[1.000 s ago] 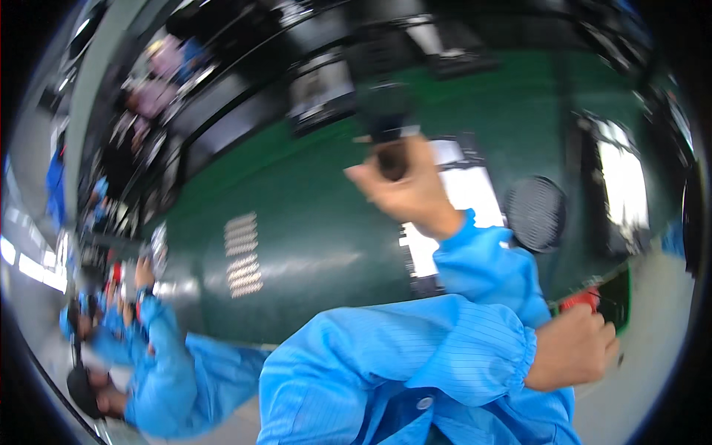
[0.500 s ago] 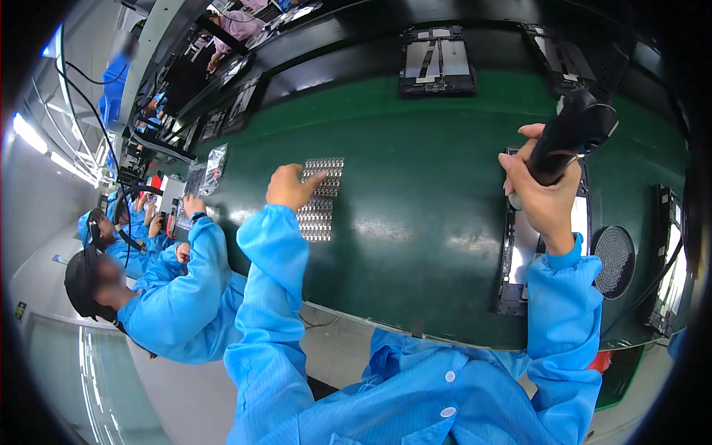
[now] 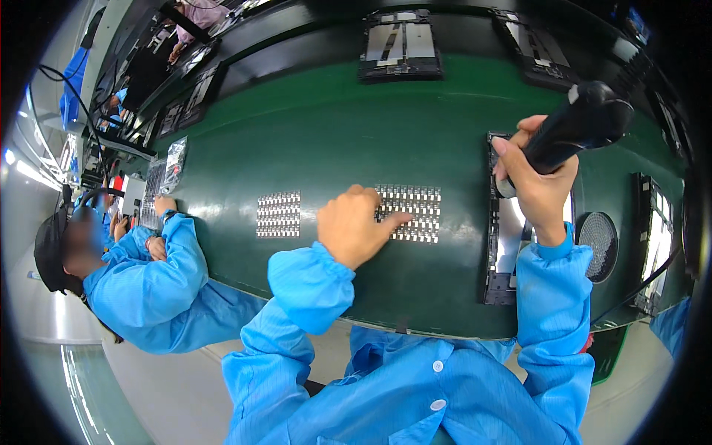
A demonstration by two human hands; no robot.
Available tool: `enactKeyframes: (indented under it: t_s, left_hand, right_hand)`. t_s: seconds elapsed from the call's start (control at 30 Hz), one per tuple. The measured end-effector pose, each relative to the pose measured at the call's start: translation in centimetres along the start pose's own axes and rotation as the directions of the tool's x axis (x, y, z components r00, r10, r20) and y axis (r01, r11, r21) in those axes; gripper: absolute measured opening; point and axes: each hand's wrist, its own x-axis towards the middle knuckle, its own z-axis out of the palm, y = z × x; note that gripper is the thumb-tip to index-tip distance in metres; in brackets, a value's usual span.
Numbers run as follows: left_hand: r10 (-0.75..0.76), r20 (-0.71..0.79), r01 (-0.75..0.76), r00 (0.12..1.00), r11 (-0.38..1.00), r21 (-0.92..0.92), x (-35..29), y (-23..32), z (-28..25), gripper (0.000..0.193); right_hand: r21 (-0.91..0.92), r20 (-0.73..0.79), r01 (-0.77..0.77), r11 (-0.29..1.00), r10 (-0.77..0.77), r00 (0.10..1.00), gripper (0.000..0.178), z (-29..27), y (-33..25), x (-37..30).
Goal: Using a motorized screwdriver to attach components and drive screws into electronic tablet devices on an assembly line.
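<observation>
My left hand [image 3: 352, 226] is closed at the left edge of a sheet of small metallic parts [image 3: 415, 215], its thumb lying over the sheet and its other fingers curled. A second such sheet [image 3: 279, 214] lies to the left, apart from the hand. In my right hand [image 3: 544, 185] is a thick black handheld tool [image 3: 582, 122], tilted with its narrower end down and left; its exact kind is unclear. Beneath that hand lies an opened tablet-like device [image 3: 512, 237] with silver panels in a black frame, partly hidden by hand and sleeve.
Right of the device stand a round dish of small grains [image 3: 598, 247] and another opened device [image 3: 656, 237]. More opened devices [image 3: 400, 46] rest along the far side. At left, a co-worker in blue [image 3: 159, 274] sits by a clear plastic bag [image 3: 174, 165]. A black cable [image 3: 641, 285] runs at right.
My left hand has moved right with one sheet, parting it from the other, which stays behind. The view has shifted slightly. My right hand still holds the black tool over the device.
</observation>
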Motion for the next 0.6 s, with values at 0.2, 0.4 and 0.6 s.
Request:
enactKeyframes:
  t_s: [0.2,0.4,0.6]
  left_hand:
    - [0.150,-0.006,-0.144,0.989,0.937,-0.317,1.9,-2.7,1.2,0.042]
    - [0.139,0.129,-0.083,0.982,0.925,-0.371,2.9,-2.5,1.4,0.043]
    - [0.061,0.331,0.228,0.942,0.607,-0.761,2.9,-2.5,1.3,0.023]
  right_hand:
    - [0.027,-0.029,0.069,0.997,-0.068,0.997,0.032,-1.9,-1.6,0.1]
    - [-0.137,-0.102,0.247,0.959,-0.262,0.960,0.043,-8.0,-5.5,-0.7]
    - [-0.226,-0.232,0.200,0.953,-0.252,0.940,0.056,-14.6,-7.4,-1.5]
